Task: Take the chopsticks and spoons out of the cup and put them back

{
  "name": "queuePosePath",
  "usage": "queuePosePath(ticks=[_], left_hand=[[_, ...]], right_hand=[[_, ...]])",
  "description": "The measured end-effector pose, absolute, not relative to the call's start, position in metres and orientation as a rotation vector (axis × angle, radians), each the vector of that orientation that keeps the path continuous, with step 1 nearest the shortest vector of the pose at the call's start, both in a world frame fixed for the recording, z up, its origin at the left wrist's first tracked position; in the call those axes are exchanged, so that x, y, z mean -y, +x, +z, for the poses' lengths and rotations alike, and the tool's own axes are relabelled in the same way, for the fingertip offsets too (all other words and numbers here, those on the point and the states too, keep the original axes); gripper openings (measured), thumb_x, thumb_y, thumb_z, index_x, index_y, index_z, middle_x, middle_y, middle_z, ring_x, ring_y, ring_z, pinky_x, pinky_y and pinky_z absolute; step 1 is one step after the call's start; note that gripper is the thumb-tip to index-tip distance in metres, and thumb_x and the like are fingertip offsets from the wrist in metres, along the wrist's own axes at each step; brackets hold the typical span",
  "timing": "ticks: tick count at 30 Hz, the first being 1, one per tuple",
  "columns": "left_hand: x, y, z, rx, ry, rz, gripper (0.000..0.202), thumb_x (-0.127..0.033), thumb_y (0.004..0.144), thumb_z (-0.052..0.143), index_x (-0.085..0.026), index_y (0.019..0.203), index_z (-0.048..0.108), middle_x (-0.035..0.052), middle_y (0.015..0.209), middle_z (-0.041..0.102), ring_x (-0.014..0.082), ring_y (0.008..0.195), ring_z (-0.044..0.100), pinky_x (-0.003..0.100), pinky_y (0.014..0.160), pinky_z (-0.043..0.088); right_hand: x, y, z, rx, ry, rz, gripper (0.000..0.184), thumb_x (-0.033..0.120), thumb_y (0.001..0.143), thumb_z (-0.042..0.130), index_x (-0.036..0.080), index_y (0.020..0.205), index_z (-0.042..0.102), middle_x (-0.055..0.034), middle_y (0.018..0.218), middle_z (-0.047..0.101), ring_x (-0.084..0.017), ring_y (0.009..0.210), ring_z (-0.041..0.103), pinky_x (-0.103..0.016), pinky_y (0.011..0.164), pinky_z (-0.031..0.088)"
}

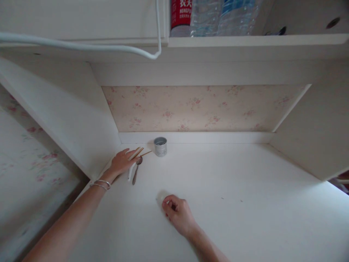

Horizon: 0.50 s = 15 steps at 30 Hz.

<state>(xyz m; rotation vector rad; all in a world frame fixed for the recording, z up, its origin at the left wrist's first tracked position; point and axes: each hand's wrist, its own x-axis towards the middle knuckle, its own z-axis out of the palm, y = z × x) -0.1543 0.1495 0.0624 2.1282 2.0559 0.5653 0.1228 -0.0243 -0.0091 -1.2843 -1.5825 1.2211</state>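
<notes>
My left hand (pixel 122 160) reaches to the back left of the white desk top (pixel 231 189), its fingers laid over a pair of wooden chopsticks (pixel 140 152). A metal spoon (pixel 136 171) and a white utensil (pixel 131 171) lie just right of that hand. A small grey metal cup (pixel 160 146) stands beside the chopstick tips, against the back ledge. My right hand (pixel 178 213) is nearer to me in the middle of the desk, fingers curled round a small white object (pixel 161 197) that I cannot name.
A flowered back panel (pixel 201 108) and white side walls close in the desk alcove. On the shelf above stand water bottles (pixel 218 16) and a red-labelled pack (pixel 180 14). A white cable (pixel 81 45) hangs across the top left.
</notes>
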Motion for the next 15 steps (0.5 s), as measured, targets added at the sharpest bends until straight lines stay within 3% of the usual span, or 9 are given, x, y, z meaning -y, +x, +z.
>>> queuePosePath(ticks=[7,11,15], left_hand=[[-0.155,-0.17,0.036,-1.934,2.129,0.252,0.071,-0.063,0.077,0.052,-0.028,0.138,0.049,0.0077,0.147,0.046,0.0372,0.133,0.039,0.05,0.106,0.029],[-0.142,-0.162,0.024,-1.994,2.113,0.232,0.069,-0.061,0.08,0.05,-0.027,0.14,0.047,0.0107,0.152,0.038,0.0403,0.135,0.035,0.059,0.104,0.028],[-0.117,-0.151,0.021,-1.995,2.152,0.185,0.063,-0.064,0.082,0.044,-0.032,0.136,0.049,0.0069,0.153,0.037,0.04,0.137,0.031,0.063,0.104,0.026]], right_hand=[[0.025,0.126,-0.001,1.604,-1.261,1.224,0.017,0.03,0.088,0.053,0.02,0.081,0.066,0.0035,0.057,0.057,-0.01,0.05,0.046,-0.02,0.049,0.031],[0.027,0.127,0.0,1.595,-1.26,1.23,0.018,0.031,0.088,0.053,0.02,0.082,0.066,0.0039,0.057,0.056,-0.009,0.05,0.046,-0.02,0.049,0.032],[0.027,0.127,-0.004,1.61,-1.246,1.226,0.019,0.03,0.088,0.052,0.019,0.082,0.066,0.0038,0.057,0.056,-0.009,0.05,0.046,-0.019,0.049,0.032]])
